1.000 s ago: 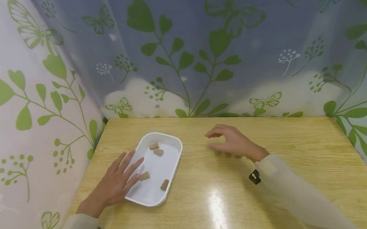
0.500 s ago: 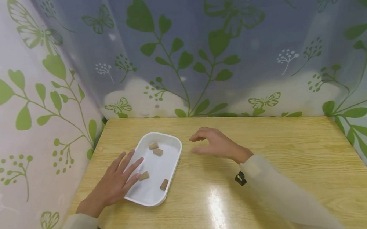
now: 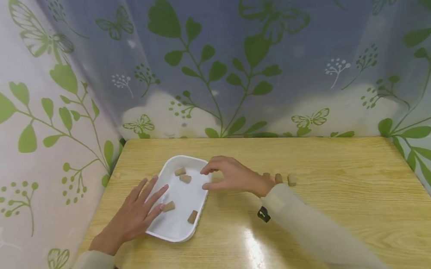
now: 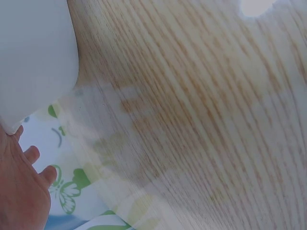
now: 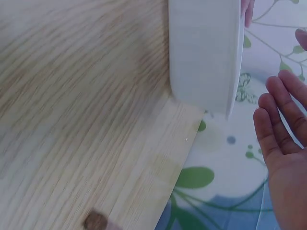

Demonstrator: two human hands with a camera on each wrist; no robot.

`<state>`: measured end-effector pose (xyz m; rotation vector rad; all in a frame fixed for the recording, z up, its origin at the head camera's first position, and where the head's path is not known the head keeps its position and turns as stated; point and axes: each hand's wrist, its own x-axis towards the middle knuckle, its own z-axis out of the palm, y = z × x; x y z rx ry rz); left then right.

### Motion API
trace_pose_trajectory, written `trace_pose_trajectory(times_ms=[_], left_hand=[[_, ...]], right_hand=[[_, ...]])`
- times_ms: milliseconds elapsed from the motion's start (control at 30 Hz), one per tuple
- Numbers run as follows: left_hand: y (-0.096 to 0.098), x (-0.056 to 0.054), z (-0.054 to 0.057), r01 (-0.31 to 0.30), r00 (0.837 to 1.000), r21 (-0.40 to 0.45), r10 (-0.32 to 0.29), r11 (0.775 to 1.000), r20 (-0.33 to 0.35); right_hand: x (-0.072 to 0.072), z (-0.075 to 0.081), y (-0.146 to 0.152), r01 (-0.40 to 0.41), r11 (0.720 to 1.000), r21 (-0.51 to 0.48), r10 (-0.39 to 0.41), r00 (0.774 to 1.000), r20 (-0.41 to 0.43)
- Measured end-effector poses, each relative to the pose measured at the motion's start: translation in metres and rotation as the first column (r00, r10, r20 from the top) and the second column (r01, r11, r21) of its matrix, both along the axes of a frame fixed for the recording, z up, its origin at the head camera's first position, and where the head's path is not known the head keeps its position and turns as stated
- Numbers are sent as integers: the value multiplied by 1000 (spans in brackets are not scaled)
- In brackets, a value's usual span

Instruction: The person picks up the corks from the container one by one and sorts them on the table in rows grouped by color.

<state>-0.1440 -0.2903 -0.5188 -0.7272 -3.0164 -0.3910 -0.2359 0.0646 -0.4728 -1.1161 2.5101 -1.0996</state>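
Observation:
A white shallow tray [image 3: 187, 232] lies on the table with several brown, cork-like stoppers inside, among them one stopper [image 3: 193, 216] near its front right corner and another stopper [image 3: 185, 178] toward the back. Over the tray's left rim my left hand [image 3: 131, 216] spreads its fingers, the tips reaching above the tray; one nearby stopper [image 3: 169, 206] shows beside them. My right hand [image 3: 235, 176] hovers at the right rim, thumb and fingers apart, and nothing shows between them. In the right wrist view, the fingers [image 5: 271, 127] are loosely bent beside the tray's outer wall.
Behind the right wrist, a short row of brown stoppers stands on the wooden table [image 3: 343, 208], the rightmost stopper [image 3: 291, 180] fully visible. A patterned curtain [image 3: 209, 66] borders the table's back and sides.
My right hand has moved left from the table to the tray's right rim, uncovering stoppers standing behind its wrist. The left hand and the tray have stayed put.

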Motion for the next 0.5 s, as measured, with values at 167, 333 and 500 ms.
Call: trace_pose_trajectory(times_ms=[167, 333, 500], left_hand=[[0, -1, -1, -3, 1000, 1, 3, 1000, -6], [0, -1, -1, 0, 1000, 8, 0, 1000, -14], [-1, 0, 0, -3, 1000, -3, 3, 1000, 5]], right_hand=[[1, 2, -16, -35, 999, 6, 35, 999, -35], [4, 1, -32, -45, 999, 12, 45, 999, -12], [6, -5, -45, -57, 997, 50, 59, 998, -27]])
